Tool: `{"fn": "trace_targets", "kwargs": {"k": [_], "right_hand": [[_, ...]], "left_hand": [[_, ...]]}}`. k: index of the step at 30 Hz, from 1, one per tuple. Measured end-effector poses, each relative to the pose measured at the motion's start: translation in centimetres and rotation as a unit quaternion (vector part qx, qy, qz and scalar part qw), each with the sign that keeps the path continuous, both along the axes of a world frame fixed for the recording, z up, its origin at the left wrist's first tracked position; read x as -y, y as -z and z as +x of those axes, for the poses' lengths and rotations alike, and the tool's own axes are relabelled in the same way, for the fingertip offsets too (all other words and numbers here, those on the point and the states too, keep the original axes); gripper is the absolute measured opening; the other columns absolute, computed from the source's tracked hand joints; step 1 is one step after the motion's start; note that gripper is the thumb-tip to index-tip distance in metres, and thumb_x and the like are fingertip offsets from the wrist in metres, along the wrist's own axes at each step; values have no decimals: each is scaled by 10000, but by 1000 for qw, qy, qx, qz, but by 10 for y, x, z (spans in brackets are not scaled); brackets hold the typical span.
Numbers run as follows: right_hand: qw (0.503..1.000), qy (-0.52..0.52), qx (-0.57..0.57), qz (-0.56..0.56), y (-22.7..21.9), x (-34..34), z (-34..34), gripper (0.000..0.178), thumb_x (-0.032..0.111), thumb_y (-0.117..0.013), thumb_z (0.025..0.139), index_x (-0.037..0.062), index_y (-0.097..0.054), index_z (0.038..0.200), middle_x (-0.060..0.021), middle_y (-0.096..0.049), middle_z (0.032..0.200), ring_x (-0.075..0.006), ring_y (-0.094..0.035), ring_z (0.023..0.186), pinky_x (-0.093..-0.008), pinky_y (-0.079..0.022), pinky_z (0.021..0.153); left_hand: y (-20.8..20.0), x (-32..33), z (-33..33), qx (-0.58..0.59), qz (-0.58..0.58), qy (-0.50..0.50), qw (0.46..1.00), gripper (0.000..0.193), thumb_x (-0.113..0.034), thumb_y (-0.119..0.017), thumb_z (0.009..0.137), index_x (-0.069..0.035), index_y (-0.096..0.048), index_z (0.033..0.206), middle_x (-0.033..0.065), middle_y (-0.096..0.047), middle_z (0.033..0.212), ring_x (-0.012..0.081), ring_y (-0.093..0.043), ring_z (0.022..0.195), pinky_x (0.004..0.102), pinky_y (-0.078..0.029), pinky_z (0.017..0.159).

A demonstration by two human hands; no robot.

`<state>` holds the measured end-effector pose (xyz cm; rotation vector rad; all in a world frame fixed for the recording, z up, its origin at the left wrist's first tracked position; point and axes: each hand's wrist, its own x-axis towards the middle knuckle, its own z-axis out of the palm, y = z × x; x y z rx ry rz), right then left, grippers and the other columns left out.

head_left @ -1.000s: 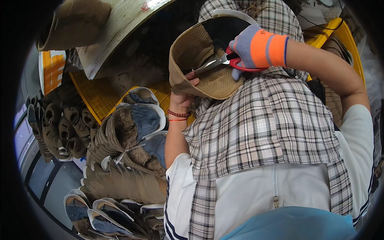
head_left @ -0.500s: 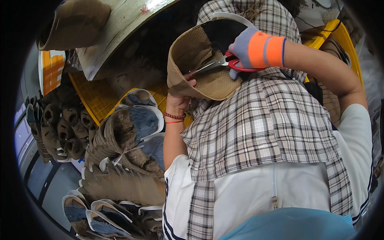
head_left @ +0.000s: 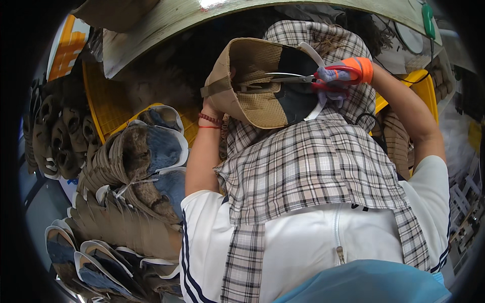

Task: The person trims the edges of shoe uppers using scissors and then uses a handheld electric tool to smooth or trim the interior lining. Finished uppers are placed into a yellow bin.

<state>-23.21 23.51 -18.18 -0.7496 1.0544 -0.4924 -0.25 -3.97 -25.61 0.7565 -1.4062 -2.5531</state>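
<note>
My left hand (head_left: 213, 105) grips the rear of a tan shoe upper (head_left: 262, 108), holding it above my lap. Its fingers are mostly hidden behind and inside the piece. The upper has a mesh-textured tan lining, a black section at its right end and a white edging strip. In a grey-purple glove with an orange cuff, my right hand (head_left: 334, 78) holds red-handled scissors (head_left: 293, 78). The blades stand parted and reach into the opening of the upper, over the black part. A slit or flap shows in the lining near their tips.
Stacked brown shoe uppers with blue linings (head_left: 164, 149) lie to my left, with more brown uppers (head_left: 60, 131) behind. A yellow crate (head_left: 103, 113) stands under the wooden table edge (head_left: 136, 45). Another yellow crate (head_left: 427, 96) is at the right. A plaid apron (head_left: 303, 171) covers my lap.
The scissors have drawn back to the right, from the tan lining to over the black section. The upper has turned, showing more of its black end. The view has shifted slightly.
</note>
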Motion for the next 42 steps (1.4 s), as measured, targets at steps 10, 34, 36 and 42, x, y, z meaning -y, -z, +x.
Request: {"fn": "trace_targets", "kwargs": {"k": [10, 34, 36, 42], "right_hand": [[995, -68, -70, 15, -4, 34, -5, 451, 449, -552, 902, 15, -670, 938, -65, -655, 735, -119, -631, 597, -230, -500, 503], [993, -42, -95, -65, -1, 28, -5, 798, 744, -401, 824, -7, -669, 803, -24, -524, 507, -116, -531, 408, -232, -445, 390], [992, -55, -99, -64, 8, 29, -8, 568, 564, -506, 871, 27, -678, 803, -13, -556, 554, -96, -537, 461, -231, -404, 401], [988, -57, -134, -50, -3, 28, -7, 363, 387, -606, 868, 28, -656, 850, -16, -563, 578, -82, -521, 489, -232, -395, 428]], "left_hand": [[12, 12, 13, 40, -289, 67, 954, 271, -102, -631, 885, -42, -591, 1147, 63, -626, 1078, 182, -585, 989, 327, -481, 851], [33, 22, 33, -53, -254, 123, 958, 378, -56, -604, 905, -39, -509, 1271, 84, -557, 1234, 250, -528, 1133, 426, -438, 969], [39, 22, 36, -52, -211, 111, 970, 381, -55, -608, 901, -40, -511, 1270, 83, -560, 1232, 252, -528, 1134, 430, -438, 967], [22, 14, 32, -17, -249, 69, 966, 347, -86, -643, 890, -30, -546, 1219, 54, -604, 1096, 176, -571, 965, 327, -478, 809]]}}
